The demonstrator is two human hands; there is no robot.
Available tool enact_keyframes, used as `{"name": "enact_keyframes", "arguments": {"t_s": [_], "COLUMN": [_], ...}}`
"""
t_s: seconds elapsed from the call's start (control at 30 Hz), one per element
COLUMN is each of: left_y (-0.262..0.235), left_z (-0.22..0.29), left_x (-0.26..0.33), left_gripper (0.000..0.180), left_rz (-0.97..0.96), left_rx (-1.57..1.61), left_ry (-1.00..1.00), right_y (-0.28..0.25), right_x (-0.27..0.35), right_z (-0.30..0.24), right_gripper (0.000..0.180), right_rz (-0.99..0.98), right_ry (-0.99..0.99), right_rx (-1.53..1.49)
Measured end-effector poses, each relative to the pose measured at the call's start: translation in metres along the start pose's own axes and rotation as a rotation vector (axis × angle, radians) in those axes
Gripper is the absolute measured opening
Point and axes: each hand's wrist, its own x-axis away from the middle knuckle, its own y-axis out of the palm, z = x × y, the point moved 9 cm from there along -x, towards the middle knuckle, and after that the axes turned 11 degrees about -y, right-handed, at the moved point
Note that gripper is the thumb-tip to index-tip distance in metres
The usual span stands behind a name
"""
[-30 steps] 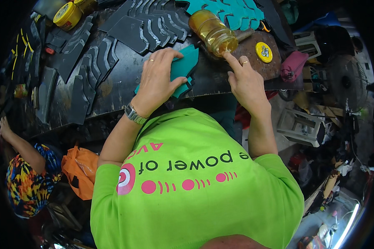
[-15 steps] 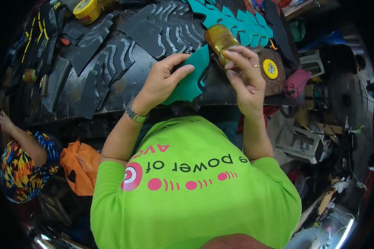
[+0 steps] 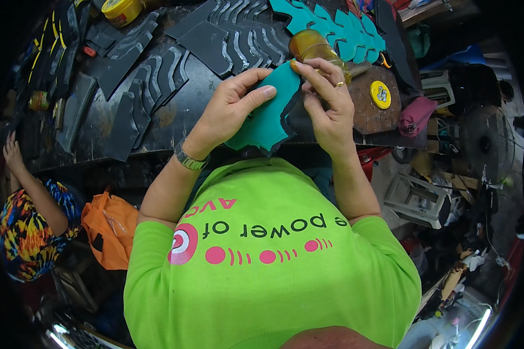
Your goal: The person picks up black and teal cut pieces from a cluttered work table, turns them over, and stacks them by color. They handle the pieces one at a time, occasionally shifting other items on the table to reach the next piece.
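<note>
My left hand (image 3: 234,107) grips a teal cut sheet piece (image 3: 268,113) with a dark, notched edge, its thumb flat on the teal face. My right hand (image 3: 327,102) is at the upper tip of this piece. A forefinger with an orange-yellow tip touches the edge there, while the thumb stays apart below. Just behind the right hand, an amber jar (image 3: 310,45) lies tilted on the table, partly covered by the fingers. Its likely lid, a yellow disc (image 3: 381,95), rests on a brown board (image 3: 367,121) to the right.
Overlapping black cut pieces (image 3: 151,81) spread across the dark table (image 3: 174,125). More teal pieces (image 3: 337,29) lie in rows at the back. A yellow tub (image 3: 121,11) stands far left, and a magenta pouch (image 3: 415,113) at the right edge. Another person's arm (image 3: 38,195) shows at left.
My right hand has moved left from the jar's mouth to the teal piece's upper edge. The piece has turned slightly, showing more of its dark edge.
</note>
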Motion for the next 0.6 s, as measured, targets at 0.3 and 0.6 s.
{"name": "enact_keyframes", "arguments": {"t_s": [0.3,0.6], "left_y": [0.002,-0.002], "left_z": [-0.003,-0.002], "left_x": [-0.002,-0.007], "left_gripper": [0.031,0.026], "left_rz": [0.027,0.068], "left_rx": [0.207,0.230], "left_ry": [-0.059,-0.052], "right_y": [0.003,0.016], "right_x": [0.011,0.026], "right_z": [-0.013,-0.016], "right_gripper": [0.057,0.060], "right_rz": [0.061,-0.012], "right_ry": [-0.119,-0.155], "right_rx": [0.070,0.143]}}
